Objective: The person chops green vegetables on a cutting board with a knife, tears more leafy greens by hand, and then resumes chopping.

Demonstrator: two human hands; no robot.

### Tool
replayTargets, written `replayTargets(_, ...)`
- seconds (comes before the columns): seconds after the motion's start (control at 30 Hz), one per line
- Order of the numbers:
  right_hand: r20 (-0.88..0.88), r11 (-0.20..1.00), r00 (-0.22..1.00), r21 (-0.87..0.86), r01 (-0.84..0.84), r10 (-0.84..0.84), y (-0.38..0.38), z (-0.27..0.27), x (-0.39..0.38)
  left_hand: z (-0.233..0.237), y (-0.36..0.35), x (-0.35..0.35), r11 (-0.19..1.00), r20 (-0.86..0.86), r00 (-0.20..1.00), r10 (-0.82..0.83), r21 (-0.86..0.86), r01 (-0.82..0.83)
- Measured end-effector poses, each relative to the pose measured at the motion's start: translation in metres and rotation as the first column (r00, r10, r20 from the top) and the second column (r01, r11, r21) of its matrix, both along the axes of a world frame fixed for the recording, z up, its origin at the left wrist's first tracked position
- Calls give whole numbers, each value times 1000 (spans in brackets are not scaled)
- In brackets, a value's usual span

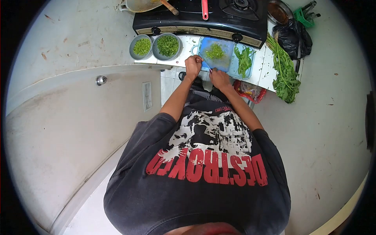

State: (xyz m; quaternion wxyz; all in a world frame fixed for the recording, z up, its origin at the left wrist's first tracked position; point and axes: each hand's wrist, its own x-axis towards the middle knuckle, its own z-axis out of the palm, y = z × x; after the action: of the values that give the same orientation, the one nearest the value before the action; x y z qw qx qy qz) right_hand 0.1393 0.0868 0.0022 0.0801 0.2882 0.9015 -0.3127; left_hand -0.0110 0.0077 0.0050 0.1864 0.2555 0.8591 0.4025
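My right hand (220, 79) is closed round the handle of a small knife (207, 65), at the near edge of a blue cutting board (227, 46). The thin blade points up and left toward my left hand (193, 66). The fingers of that hand are pinched together by the blade's tip; whether they grip the blade or a scrap of green is too small to tell. Chopped greens (215, 51) lie in a small heap on the board. To their right, uncut leafy stalks (243, 61) rest on a light blue tray (235, 73) under the board.
Two grey bowls of chopped greens, one lighter (141, 47) and one darker (168, 46), stand at left. Behind the board is a black gas stove (180, 19) with a red-handled utensil (205, 9). A leafy bunch (285, 74) and black plastic bag (291, 37) lie right.
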Motion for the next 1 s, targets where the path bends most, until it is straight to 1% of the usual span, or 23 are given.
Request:
replayTargets(0.07, 10, 1000, 1000, 8, -3, 3, 3, 2, -7, 6, 0, 0, 1000, 3, 1000, -16, -14, 16)
replayTargets(0.17, -30, 999, 1000, 50, 8, -6, 2, -8, -16, -6, -3, 1, 998, -68, 997, -36, 49, 39)
replayTargets(0.27, 0, 1000, 1000, 21, -2, 2, 5, 4, -8, -18, -9, 1, 993, -229, 970, -86, 65, 104)
replayTargets(0.37, 42, 1000, 999, 15, 23, -24, 6, 2, 1, -11, -10, 4, 993, -215, 974, -70, 81, 89)
replayTargets(0.47, -6, 999, 999, 3, 42, -42, 7, 1, 4, -14, -8, 4, 991, -142, 989, -35, 120, 52)
replayTargets(0.57, 25, 1000, 1000, -11, 19, -19, 5, 6, 5, -9, -5, 2, 996, -51, 999, -5, 84, 10)
replayTargets(0.67, 25, 999, 1000, -33, 11, -10, 2, 17, 6, -11, -3, -1, 999, -29, 999, 16, 38, -14)
replayTargets(0.87, 7, 1000, 1000, -25, -19, 19, -2, 12, 5, -8, -2, 1, 999, -38, 999, 34, 29, -32)
replayTargets(1.0, 7, 999, 1000, -45, 14, -14, -5, 10, -3, -12, -2, 1, 1000, -89, 996, 14, 20, -12)
